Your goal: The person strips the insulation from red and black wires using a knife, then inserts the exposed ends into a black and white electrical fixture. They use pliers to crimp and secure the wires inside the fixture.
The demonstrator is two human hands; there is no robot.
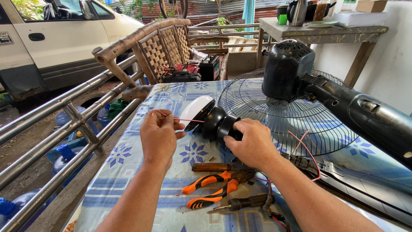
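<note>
Pinched a thin red wire (182, 119) in left hand (158, 136) fingertips, running straight right toward the black-and-white part (210, 118) gripped by closed right hand (253, 144).

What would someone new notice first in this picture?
Probably the dismantled black fan lying across the table's blue patterned cloth, its wire grille spread flat. At centre, the right hand grips a black cylindrical part while the left hand pinches a thin red wire. Orange-handled pliers lie nearer the camera.
</note>
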